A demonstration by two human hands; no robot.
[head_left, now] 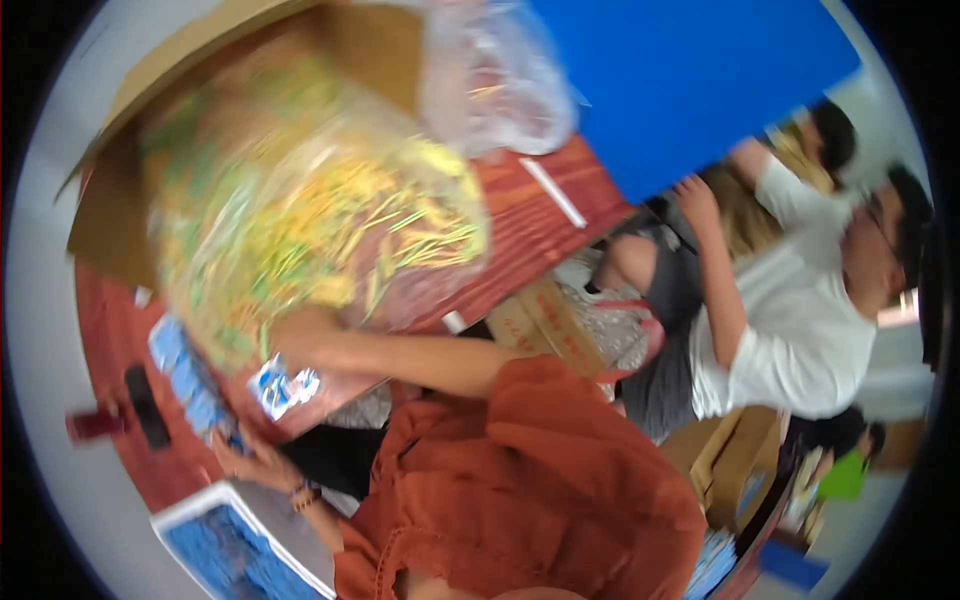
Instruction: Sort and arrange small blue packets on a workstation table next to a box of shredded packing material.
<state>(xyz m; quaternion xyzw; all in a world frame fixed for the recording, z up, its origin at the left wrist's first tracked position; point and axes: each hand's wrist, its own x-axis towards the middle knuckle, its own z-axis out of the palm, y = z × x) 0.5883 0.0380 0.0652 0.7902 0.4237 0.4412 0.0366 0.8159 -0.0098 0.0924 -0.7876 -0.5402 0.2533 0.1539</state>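
My right hand point(303, 338) reaches to the near edge of a large clear plastic bag point(215, 215) full of thin yellow, orange and green strips point(400, 225). Its fingers are blurred against the strips, so their grip does not show. Lower down, my left hand point(258, 462), with a beaded bracelet on the wrist, has its fingers stretched out and apart. They touch or nearly touch the near end of a row of light-blue packets point(188, 372). Between my hands a small blue-and-white packet point(283, 388) lies on the red wood-grain table point(110, 330).
An open cardboard box point(110, 225) surrounds the bag. A white-rimmed bin point(185, 508) of blue packets stands at lower left, near a black object point(148, 407). Beyond lie a clear bag point(495, 80) and a blue panel point(690, 80). A person in white point(790, 320) sits at right by a carton point(548, 322).
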